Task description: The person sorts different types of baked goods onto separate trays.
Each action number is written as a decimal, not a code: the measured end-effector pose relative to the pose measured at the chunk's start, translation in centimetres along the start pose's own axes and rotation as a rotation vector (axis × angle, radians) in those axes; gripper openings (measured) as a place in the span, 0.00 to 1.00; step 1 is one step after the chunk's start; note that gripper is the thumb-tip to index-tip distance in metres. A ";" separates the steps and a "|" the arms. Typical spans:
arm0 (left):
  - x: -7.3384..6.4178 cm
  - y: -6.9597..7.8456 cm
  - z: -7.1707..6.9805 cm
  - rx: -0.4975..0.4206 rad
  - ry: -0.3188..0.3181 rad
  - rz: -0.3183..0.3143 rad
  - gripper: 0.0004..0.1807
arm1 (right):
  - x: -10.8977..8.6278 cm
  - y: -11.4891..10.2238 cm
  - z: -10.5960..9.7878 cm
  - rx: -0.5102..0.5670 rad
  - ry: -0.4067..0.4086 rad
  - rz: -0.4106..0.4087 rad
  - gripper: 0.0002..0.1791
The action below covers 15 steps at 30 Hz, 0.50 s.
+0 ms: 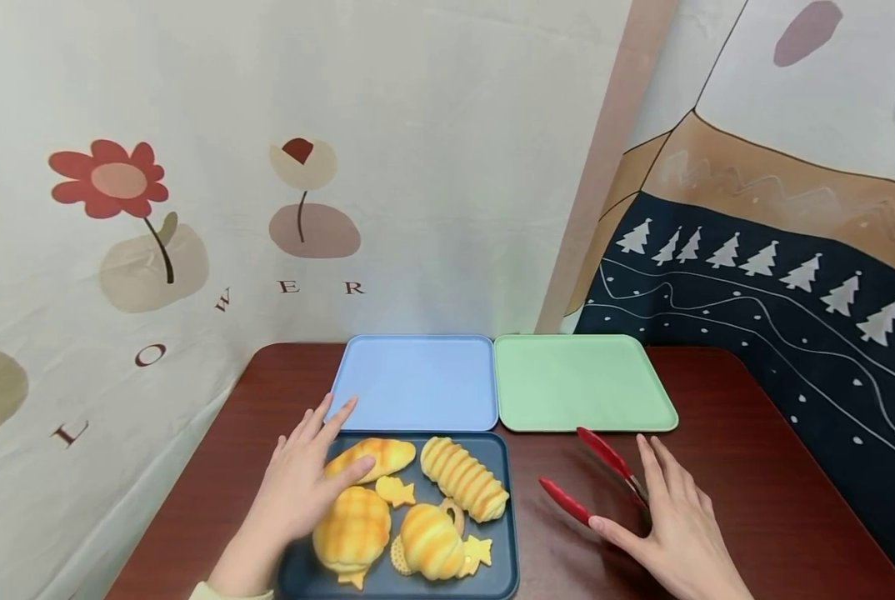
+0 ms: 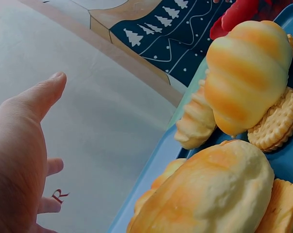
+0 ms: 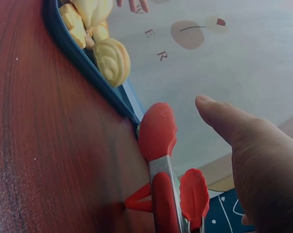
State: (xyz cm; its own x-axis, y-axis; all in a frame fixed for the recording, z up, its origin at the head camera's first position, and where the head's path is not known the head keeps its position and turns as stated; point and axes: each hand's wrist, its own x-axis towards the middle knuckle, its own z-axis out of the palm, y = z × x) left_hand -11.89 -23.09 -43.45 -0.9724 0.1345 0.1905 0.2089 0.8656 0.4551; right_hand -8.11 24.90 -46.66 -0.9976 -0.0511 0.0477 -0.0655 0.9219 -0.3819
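My left hand [image 1: 301, 479] hovers with spread fingers over the left edge of a dark blue tray [image 1: 503, 579]. The tray bears an oval bread [image 1: 393, 454] partly behind that hand, a round scored bread [image 1: 352, 525], a ridged long bread [image 1: 462, 477] and a croissant-like roll [image 1: 431, 543]. Small biscuits lie among them, including a round cracker [image 2: 275, 121] and a fish-shaped one [image 1: 395, 490]. My right hand [image 1: 676, 525], fingers extended, is beside red-tipped tongs [image 1: 565, 501], whose arms stand apart. In the right wrist view its thumb [image 3: 229, 119] is clear of the tongs.
Behind the dark tray lie a light blue tray [image 1: 417, 383] and, to its right, a green tray [image 1: 582, 383], side by side. All stand on a dark red-brown table [image 1: 560, 558]. A printed cloth [image 1: 447, 167] hangs behind the table.
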 end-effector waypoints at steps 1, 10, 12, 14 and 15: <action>0.0 0.0 0.0 -0.008 -0.002 0.001 0.45 | -0.1 0.1 0.0 0.001 -0.010 0.009 0.74; -0.4 -0.4 -0.3 -0.091 -0.010 -0.035 0.40 | -0.3 0.6 0.3 0.026 -0.044 0.043 0.75; -0.5 -0.5 -0.4 -0.116 -0.015 -0.048 0.39 | -0.4 0.7 0.4 0.037 -0.050 0.048 0.75; -0.6 -0.7 -0.4 -0.145 -0.021 -0.058 0.39 | -0.4 0.8 0.4 0.048 -0.055 0.050 0.74; -0.6 -0.8 -0.4 -0.161 -0.022 -0.061 0.38 | -0.4 0.9 0.5 0.055 -0.057 0.052 0.74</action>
State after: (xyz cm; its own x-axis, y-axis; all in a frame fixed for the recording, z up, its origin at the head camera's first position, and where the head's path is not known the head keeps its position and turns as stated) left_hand -11.39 -24.07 -43.54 -0.9856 0.0959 0.1395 0.1611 0.7841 0.5993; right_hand -7.81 25.55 -47.45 -0.9993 -0.0268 -0.0261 -0.0129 0.9015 -0.4325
